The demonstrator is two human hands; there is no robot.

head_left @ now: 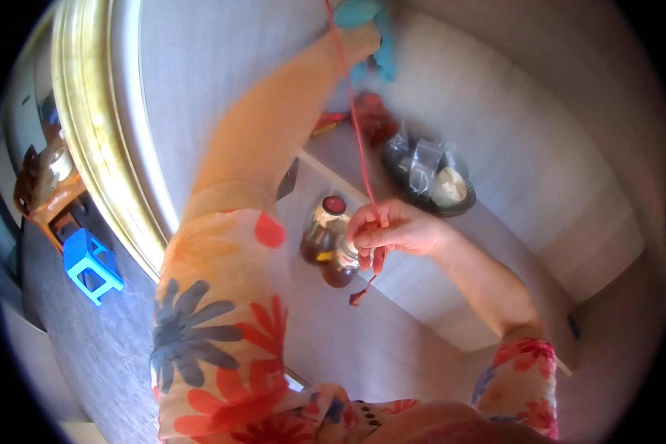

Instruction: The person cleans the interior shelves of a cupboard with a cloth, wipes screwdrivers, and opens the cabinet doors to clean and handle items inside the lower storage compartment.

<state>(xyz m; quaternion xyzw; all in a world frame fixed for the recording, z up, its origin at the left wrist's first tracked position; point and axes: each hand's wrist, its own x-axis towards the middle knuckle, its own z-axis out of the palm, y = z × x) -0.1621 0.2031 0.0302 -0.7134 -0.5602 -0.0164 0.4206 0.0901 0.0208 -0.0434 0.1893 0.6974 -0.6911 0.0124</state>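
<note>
My left hand point(364, 41) is raised at the top of the view, with a bunched teal cloth point(385, 55) in its grip; the fingers are mostly hidden and blurred. A thin red cord point(359, 140) runs down from the top edge, passing in front of my left forearm. Near the centre, my right hand point(392, 229) pinches this cord between thumb and fingers, and its knotted end dangles below. Just behind my right fingers stand a jar with a dark red lid point(334, 205) and a second jar of dark contents point(338, 274).
A dark ribbed tray point(459, 205) holds clear plastic packets and a round pale item. Beside it lies a dark red bundle point(374, 118). Shelf boards surround these things. At the left are a gold frame point(89, 96), a blue stool point(89, 255) and a wooden table point(59, 200).
</note>
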